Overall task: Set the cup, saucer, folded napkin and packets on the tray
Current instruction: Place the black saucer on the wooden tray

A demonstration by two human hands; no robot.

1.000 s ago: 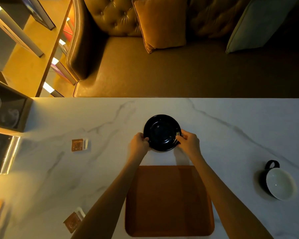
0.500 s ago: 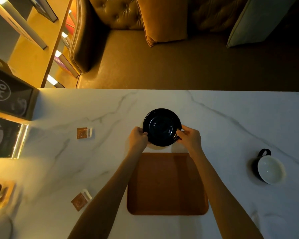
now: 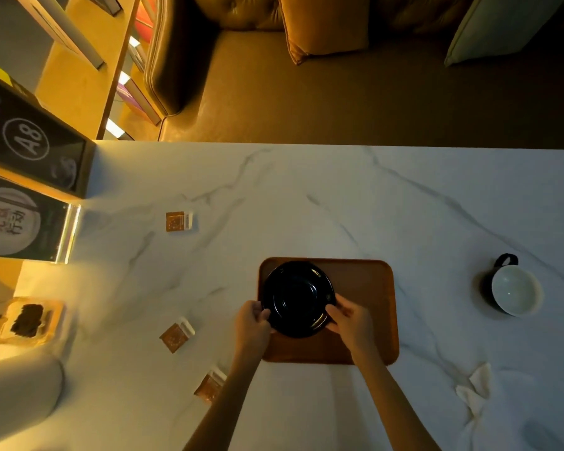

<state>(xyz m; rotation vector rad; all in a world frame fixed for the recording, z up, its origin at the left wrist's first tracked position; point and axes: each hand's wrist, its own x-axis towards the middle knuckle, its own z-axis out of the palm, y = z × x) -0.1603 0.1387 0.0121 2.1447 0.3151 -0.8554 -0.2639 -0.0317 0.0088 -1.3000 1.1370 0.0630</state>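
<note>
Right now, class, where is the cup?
In the head view, the cup stands on the marble table, right of the tray, apart from it, beyond the napkin.

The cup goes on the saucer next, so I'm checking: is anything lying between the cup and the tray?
Nothing visible: only bare marble lies between the cup and the tray. The napkin lies nearer the person, off that line.

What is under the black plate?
The brown tray is under the black saucer, which both hands, left and right, hold by its edges. Whether the saucer already rests on the tray can't be told, and the tray part beneath it is hidden.
</note>
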